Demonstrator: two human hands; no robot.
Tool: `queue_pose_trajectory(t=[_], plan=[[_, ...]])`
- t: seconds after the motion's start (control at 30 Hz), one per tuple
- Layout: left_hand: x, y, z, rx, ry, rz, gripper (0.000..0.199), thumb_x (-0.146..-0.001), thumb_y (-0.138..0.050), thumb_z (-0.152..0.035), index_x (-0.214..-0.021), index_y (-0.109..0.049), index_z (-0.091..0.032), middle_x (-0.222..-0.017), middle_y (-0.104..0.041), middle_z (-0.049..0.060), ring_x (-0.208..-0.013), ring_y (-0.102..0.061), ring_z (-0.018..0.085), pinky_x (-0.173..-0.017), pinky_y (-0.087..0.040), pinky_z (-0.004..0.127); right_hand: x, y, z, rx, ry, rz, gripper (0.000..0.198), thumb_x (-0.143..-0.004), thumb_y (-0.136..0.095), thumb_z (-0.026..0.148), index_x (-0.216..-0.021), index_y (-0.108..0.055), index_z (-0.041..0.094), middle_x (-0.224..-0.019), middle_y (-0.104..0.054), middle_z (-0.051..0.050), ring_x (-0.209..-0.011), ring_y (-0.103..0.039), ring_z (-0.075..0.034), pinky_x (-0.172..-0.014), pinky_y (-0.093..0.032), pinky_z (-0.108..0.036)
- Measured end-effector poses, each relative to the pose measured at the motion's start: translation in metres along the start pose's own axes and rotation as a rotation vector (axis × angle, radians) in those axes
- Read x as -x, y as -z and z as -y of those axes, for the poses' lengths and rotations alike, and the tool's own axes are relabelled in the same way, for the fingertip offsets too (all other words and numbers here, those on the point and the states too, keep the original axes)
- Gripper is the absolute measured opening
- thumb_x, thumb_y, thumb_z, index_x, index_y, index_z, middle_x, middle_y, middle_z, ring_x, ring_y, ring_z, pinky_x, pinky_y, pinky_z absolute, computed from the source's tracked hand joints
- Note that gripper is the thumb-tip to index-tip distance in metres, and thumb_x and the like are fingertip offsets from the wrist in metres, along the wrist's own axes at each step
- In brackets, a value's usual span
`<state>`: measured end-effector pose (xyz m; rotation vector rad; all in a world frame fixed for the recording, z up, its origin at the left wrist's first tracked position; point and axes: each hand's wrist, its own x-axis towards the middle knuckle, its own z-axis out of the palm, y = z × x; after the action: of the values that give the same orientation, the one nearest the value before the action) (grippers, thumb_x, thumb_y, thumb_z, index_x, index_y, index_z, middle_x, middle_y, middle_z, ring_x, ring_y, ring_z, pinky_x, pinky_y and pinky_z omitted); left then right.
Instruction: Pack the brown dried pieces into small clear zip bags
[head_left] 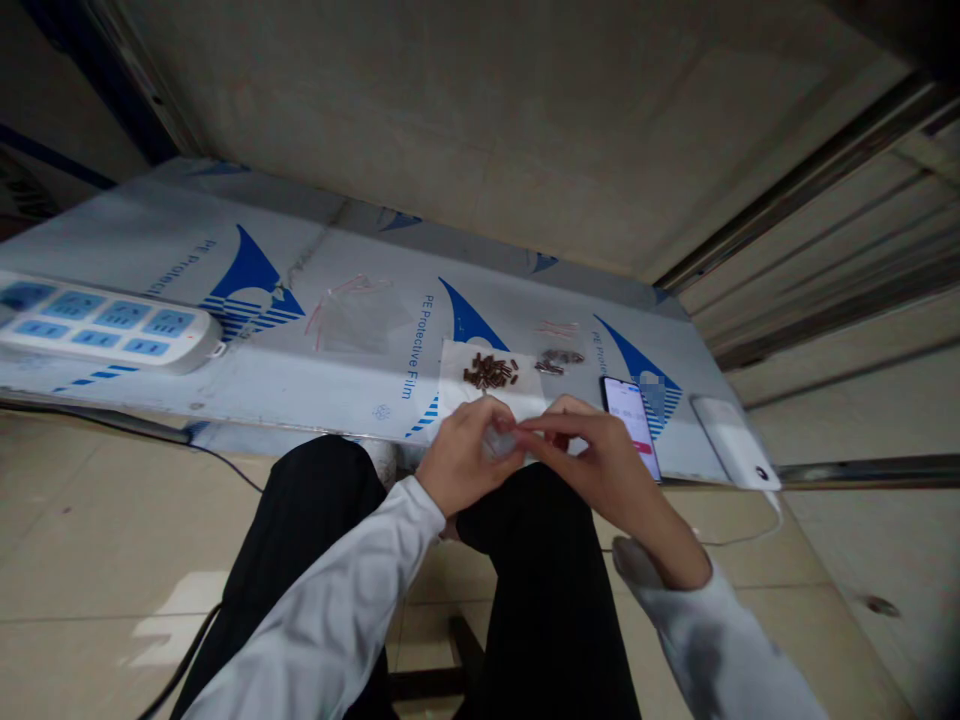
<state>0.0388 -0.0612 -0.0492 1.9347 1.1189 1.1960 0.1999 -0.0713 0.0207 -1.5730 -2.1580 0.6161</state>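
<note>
My left hand (469, 455) is closed on a small clear plastic bag (499, 441), held just over the near edge of the table. From the other side, the thumb and finger of my right hand (596, 450) pinch at the bag's edge. My fingers hide most of the bag, so its contents cannot be made out. Just beyond my hands, a heap of small brown cylindrical pieces (489, 371) lies on a white paper sheet (454, 372). Right of the paper rest filled clear bags (561, 360) with similar dark pieces.
Flat clear bags with red edges (352, 310) lie left of the paper on the film-covered table (337, 395). A white power strip (112, 325) occupies the left end. A lit phone (630, 420) and a white power bank (731, 440) with a cable are at right.
</note>
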Motion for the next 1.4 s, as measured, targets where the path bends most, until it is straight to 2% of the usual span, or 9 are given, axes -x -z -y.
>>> queue_pose_trajectory(t=[0.1,0.23,0.3,0.4,0.7,1.1,1.27,1.4], plan=[[-0.009,0.020,0.015,-0.012,0.077,-0.204,0.020,-0.074,-0.068,-0.029,-0.083,-0.053,-0.020,-0.075,-0.062,-0.001,-0.070,-0.060,0.013,-0.070,-0.049,0.027,-0.020,-0.018,-0.030,-0.055,-0.058,-0.242,0.018,-0.083,-0.060,0.028,-0.093,-0.069,0.018,-0.075,-0.061,-0.002,-0.064,-0.055,-0.013,-0.061,-0.045,-0.025],[-0.016,0.039,0.034,-0.075,0.156,-0.371,0.022,-0.071,-0.070,-0.030,-0.083,-0.054,-0.019,-0.074,-0.063,-0.001,-0.069,-0.062,0.013,-0.071,-0.049,0.027,-0.049,-0.058,-0.059,-0.007,-0.110,-0.234,0.027,-0.075,-0.064,0.020,-0.101,-0.064,0.013,-0.097,-0.064,-0.009,-0.072,-0.059,-0.016,-0.069,-0.050,-0.030],[-0.016,0.042,0.039,-0.077,0.171,-0.398,0.023,-0.071,-0.070,-0.030,-0.084,-0.054,-0.019,-0.072,-0.063,-0.001,-0.068,-0.062,0.013,-0.070,-0.049,0.027,-0.059,-0.074,-0.063,0.037,-0.106,-0.251,0.029,-0.074,-0.062,0.018,-0.103,-0.063,0.012,-0.102,-0.062,-0.012,-0.076,-0.059,-0.018,-0.072,-0.051,-0.033],[-0.016,0.043,0.040,-0.074,0.173,-0.401,0.022,-0.071,-0.069,-0.030,-0.085,-0.054,-0.020,-0.071,-0.062,-0.002,-0.067,-0.061,0.013,-0.070,-0.049,0.027,-0.067,-0.086,-0.063,0.086,-0.094,-0.269,0.023,-0.078,-0.058,0.018,-0.100,-0.064,0.013,-0.101,-0.061,-0.012,-0.082,-0.060,-0.020,-0.078,-0.050,-0.034],[-0.019,0.040,0.040,-0.081,0.146,-0.389,0.021,-0.069,-0.070,-0.027,-0.080,-0.054,-0.019,-0.070,-0.062,-0.002,-0.065,-0.060,0.012,-0.068,-0.049,0.025,-0.074,-0.081,-0.065,0.255,-0.126,-0.194,0.021,-0.083,-0.052,0.016,-0.097,-0.068,0.015,-0.094,-0.067,-0.010,-0.082,-0.063,-0.020,-0.082,-0.047,-0.031],[-0.020,0.037,0.040,-0.070,0.127,-0.356,0.019,-0.070,-0.069,-0.026,-0.080,-0.054,-0.019,-0.070,-0.062,-0.002,-0.065,-0.061,0.012,-0.067,-0.050,0.025,-0.078,-0.069,-0.060,0.276,-0.123,-0.111,0.018,-0.077,-0.058,0.010,-0.092,-0.068,0.015,-0.088,-0.071,-0.009,-0.081,-0.065,-0.020,-0.079,-0.047,-0.030],[-0.020,0.036,0.040,-0.064,0.126,-0.354,0.020,-0.070,-0.069,-0.025,-0.080,-0.054,-0.019,-0.070,-0.062,-0.002,-0.065,-0.061,0.012,-0.067,-0.050,0.025,-0.079,-0.069,-0.063,0.258,-0.118,-0.117,0.018,-0.078,-0.057,0.010,-0.091,-0.068,0.015,-0.085,-0.073,-0.009,-0.078,-0.067,-0.019,-0.077,-0.049,-0.030],[-0.021,0.035,0.039,-0.054,0.110,-0.353,0.020,-0.070,-0.070,-0.025,-0.080,-0.054,-0.019,-0.070,-0.061,-0.002,-0.065,-0.061,0.012,-0.067,-0.049,0.025,-0.076,-0.062,-0.062,0.120,-0.129,-0.211,0.016,-0.076,-0.059,0.011,-0.088,-0.069,0.014,-0.081,-0.073,-0.008,-0.073,-0.068,-0.019,-0.075,-0.052,-0.031]])
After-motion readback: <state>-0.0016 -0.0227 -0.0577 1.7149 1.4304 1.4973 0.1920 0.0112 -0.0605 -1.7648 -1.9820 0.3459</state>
